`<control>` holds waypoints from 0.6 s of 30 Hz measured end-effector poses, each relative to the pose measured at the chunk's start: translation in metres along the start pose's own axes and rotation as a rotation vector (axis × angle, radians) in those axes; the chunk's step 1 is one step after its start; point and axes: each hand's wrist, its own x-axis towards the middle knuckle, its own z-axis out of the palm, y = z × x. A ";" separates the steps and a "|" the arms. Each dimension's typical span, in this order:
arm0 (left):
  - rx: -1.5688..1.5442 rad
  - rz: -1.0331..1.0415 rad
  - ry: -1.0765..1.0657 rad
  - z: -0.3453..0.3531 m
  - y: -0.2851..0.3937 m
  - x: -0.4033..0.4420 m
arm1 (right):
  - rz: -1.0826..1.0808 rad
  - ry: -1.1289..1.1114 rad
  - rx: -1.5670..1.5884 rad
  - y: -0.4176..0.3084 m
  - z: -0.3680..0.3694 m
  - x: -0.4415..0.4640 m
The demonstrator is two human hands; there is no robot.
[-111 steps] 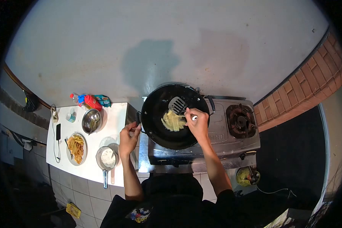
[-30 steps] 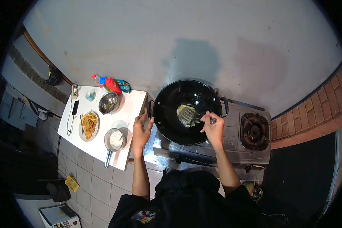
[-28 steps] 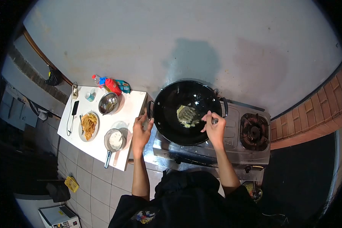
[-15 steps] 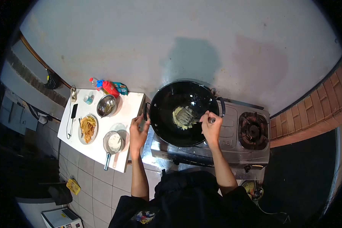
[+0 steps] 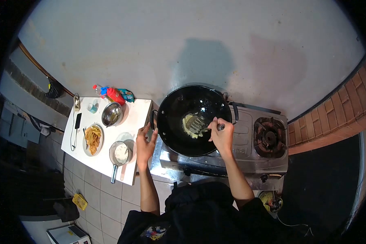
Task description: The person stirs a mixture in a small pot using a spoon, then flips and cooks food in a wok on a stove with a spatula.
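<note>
The right hand's fingers are closed round the handle of a slotted spatula (image 5: 196, 123), that right hand (image 5: 222, 136) hanging over the wok's right inner side. The left hand (image 5: 145, 145) has its thumb and fingers parted, the tips up at the wok's left handle (image 5: 152, 119); whether they grip it or merely touch it, I cannot tell. If they are not braced, a firm push of the spatula could turn or slide the wok — and fingers resting so near hot metal could be burned.

Under and around the spatula's blade lie the pale strips (image 5: 188, 129), clumped at the middle of the wok's floor. Pressing too hard could break the clump apart; scraping where it sticks could tear it, and a quick flip could splash any oil towards the right wrist.

The black wok (image 5: 174, 140) covers the stove's left part, up to its back edge. The flame beneath is hidden, so scorching would be hard to foresee. The second burner (image 5: 269, 137) stands near the stove's right edge.

On the white table (image 5: 94, 162), a saucepan (image 5: 120, 153) of white mixture sits near the right edge, its handle jutting past the front edge — the left forearm, swinging outward, could knock it.
</note>
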 end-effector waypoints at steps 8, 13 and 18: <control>-0.027 0.028 0.010 0.002 -0.002 -0.001 | 0.022 0.016 0.118 -0.002 0.003 -0.004; -0.045 0.020 0.012 0.003 -0.002 -0.001 | -0.021 0.033 0.087 0.011 0.012 -0.003; 0.010 0.011 0.006 0.001 0.001 0.000 | -0.079 0.012 -0.053 0.021 0.007 0.001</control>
